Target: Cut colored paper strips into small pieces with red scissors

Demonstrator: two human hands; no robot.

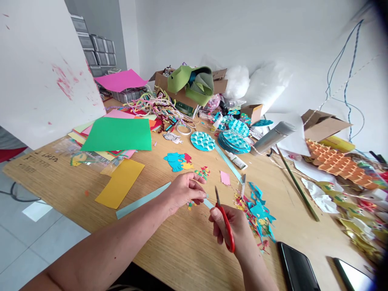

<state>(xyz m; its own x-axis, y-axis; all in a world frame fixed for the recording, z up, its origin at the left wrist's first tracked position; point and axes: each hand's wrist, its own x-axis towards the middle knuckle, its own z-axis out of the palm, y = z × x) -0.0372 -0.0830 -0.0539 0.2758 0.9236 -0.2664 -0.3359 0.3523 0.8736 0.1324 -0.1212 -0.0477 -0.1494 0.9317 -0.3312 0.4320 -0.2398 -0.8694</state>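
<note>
My right hand is closed round red-handled scissors, blades pointing up and away from me. A short piece of pale blue paper strip spans the gap between my hands. My left hand has its fingers curled at the strip's far end, thumb and fingertips pinched on it. The near end meets my right thumb. Another pale blue strip lies on the table, partly behind my left forearm. Beyond my left hand are blue fish cut-outs and small coloured paper bits.
Blue and red paper scraps lie right of my right hand, near a phone. Green sheet and yellow paper are at left. Scalloped blue discs, a glue bottle and a pen lie farther back.
</note>
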